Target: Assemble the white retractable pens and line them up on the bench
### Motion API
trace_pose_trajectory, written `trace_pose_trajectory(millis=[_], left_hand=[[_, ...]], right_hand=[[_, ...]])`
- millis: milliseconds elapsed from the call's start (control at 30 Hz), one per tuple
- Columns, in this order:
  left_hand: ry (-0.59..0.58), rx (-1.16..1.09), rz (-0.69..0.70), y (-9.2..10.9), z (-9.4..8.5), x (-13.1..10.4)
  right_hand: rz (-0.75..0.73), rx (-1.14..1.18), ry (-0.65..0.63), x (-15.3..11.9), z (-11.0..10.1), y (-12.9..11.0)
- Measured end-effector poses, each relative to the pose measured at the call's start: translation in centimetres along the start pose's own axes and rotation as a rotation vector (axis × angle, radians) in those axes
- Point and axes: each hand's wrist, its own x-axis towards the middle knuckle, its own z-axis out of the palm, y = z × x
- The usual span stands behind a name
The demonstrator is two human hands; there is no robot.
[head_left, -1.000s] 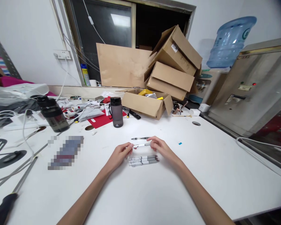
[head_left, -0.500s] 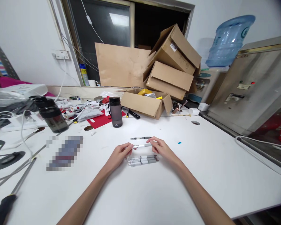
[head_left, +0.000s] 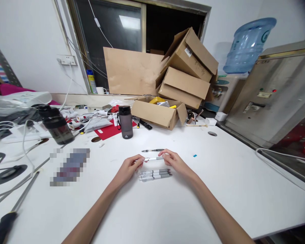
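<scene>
Between my two hands a white and grey pen [head_left: 152, 158] lies level, just above or on the white table [head_left: 152, 210]. My left hand [head_left: 130, 166] pinches its left end between thumb and fingers. At the grey right end, the fingers of my right hand [head_left: 173, 161] are closed around the pen. Closer to me several similar white and grey pens [head_left: 155, 175] lie side by side in a row. Beyond the held pen rests a single dark, clear-barrelled pen [head_left: 152, 150], its right tip close to my right hand.
A dark drink bottle [head_left: 126, 123] stands behind, beside an open cardboard box [head_left: 155, 113]. Another bottle [head_left: 56, 125], cables and a pixelated item [head_left: 70, 166] occupy the left. A screwdriver [head_left: 7, 223] lies at the near left. A blue scrap [head_left: 195, 156] lies to the right.
The fingers of my right hand have shifted slightly left along the held pen. My left hand and the pens on the table look the same.
</scene>
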Motion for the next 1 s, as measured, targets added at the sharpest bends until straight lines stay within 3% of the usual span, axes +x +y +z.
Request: trace_pose_trajectory(millis=[200, 433, 533, 633, 700, 767, 867, 1000], left_hand=[[0.002, -0.299, -0.118, 0.5, 0.1, 0.2], [0.172, -0.361, -0.149, 0.8, 0.4, 0.0], [0.213, -0.483, -0.157, 0.7, 0.5, 0.0], [0.189, -0.64, -0.16, 0.6, 0.6, 0.1], [0.16, -0.674, -0.169, 0.7, 0.7, 0.0], [0.131, -0.645, -0.172, 0.9, 0.7, -0.1], [0.105, -0.593, -0.17, 1.4, 0.6, -0.1], [0.144, -0.581, -0.154, 1.8, 0.3, -0.1]], right_hand=[[-0.018, 0.078, 0.002, 0.1, 0.4, 0.3], [-0.033, 0.116, -0.019, 0.0, 1.8, -0.2], [-0.052, 0.149, -0.107, -0.7, 3.0, -1.1], [-0.042, 0.108, -0.253, -0.9, 4.1, -1.9], [-0.073, 0.054, -0.275, -0.3, 4.6, -2.2], [-0.127, 0.024, -0.18, 0.9, 5.1, -2.3], [-0.179, 0.04, 0.083, 3.0, 5.9, -2.3], [-0.211, 0.078, 0.207, 4.7, 7.2, -1.8]])
